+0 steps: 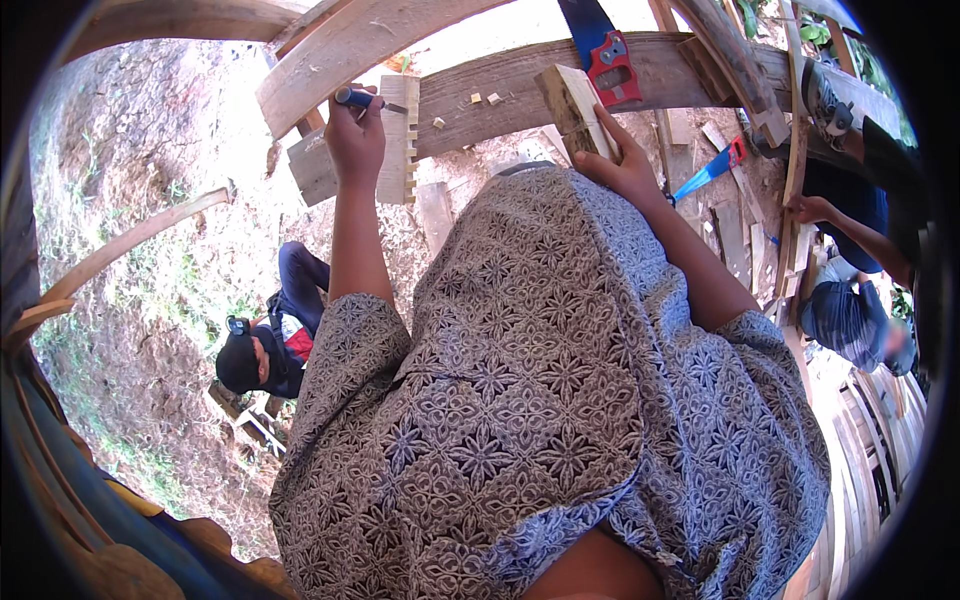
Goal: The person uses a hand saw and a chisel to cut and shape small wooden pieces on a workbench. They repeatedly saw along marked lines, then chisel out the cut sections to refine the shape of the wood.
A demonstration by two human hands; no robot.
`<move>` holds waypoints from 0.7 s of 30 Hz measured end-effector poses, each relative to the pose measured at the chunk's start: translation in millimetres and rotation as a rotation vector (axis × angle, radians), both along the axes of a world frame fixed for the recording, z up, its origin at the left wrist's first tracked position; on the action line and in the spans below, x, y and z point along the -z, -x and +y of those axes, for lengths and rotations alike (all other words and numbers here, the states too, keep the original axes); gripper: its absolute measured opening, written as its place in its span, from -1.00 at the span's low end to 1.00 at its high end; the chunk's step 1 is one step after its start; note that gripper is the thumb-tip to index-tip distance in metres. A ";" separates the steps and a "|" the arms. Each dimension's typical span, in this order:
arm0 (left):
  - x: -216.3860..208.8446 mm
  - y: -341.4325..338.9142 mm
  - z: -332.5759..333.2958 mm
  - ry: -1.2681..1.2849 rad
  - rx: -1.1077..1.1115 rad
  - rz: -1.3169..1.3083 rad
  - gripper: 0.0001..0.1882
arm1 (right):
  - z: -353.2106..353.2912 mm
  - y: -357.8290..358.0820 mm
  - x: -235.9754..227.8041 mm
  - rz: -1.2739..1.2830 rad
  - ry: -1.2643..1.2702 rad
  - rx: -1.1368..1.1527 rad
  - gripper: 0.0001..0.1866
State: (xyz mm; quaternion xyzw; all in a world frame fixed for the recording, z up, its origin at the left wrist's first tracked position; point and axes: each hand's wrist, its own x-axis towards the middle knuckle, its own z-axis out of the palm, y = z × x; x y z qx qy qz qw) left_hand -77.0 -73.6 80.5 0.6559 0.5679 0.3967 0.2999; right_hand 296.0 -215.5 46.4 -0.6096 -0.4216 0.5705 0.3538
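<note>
My left hand [356, 142] is wrapped around the dark blue handle of a chisel [395, 108]. The chisel's blade points right, across a pale board [393, 170] with a row of square notches cut along its right edge. My right hand [622, 160] grips a thick wooden block [572, 108] by its lower right side and holds it tilted. Small wood chips [493, 99] lie between the two hands on a wide plank [455, 95]. The block's underside is hidden.
Behind the block, a red-handled saw [612, 72] lies on the plank. A blue saw [708, 170] with a red handle is lower right, among offcuts. One person [285, 330] crouches on the ground at left; others [845, 315] are at right. Slanting timbers [345, 60] cross the far side.
</note>
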 end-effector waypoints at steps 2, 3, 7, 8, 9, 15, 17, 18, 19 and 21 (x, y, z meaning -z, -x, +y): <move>1.0 2.2 1.6 -0.004 -0.008 -0.004 -0.73 | -0.6 -2.7 0.5 -0.010 0.009 -0.018 -0.02; 0.8 3.9 1.7 -0.003 -0.012 -0.007 -0.73 | -0.9 -3.6 0.6 0.000 0.016 -0.020 -0.02; -1.8 8.1 2.1 -0.020 -0.014 0.036 -0.73 | -2.8 -5.9 0.0 0.029 0.034 0.017 0.00; -3.0 9.2 2.4 -0.014 -0.034 0.040 -0.73 | -3.4 -6.2 -0.5 0.037 0.034 0.026 0.01; -4.1 10.4 2.5 -0.018 -0.035 0.057 -0.73 | -4.0 -6.3 -1.0 0.049 0.038 0.035 0.00; -12.1 40.9 5.5 -0.093 -0.110 0.341 -0.75 | -5.8 -8.5 -6.0 0.009 0.073 0.022 -0.02; -12.5 55.8 7.8 -0.018 -0.128 0.205 -0.75 | -5.7 -8.9 -5.5 0.014 0.074 0.021 -0.02; -12.2 61.6 8.4 0.029 -0.153 0.132 -0.75 | -5.7 -9.0 -4.4 -0.008 0.051 0.018 0.00; -12.3 65.7 9.5 -0.008 -0.146 0.120 -0.76 | -5.3 -8.9 -2.9 -0.023 0.031 0.015 0.02; -13.2 67.2 7.5 -0.089 -0.167 0.081 -0.74 | -4.4 -8.7 1.3 -0.034 0.013 0.004 0.04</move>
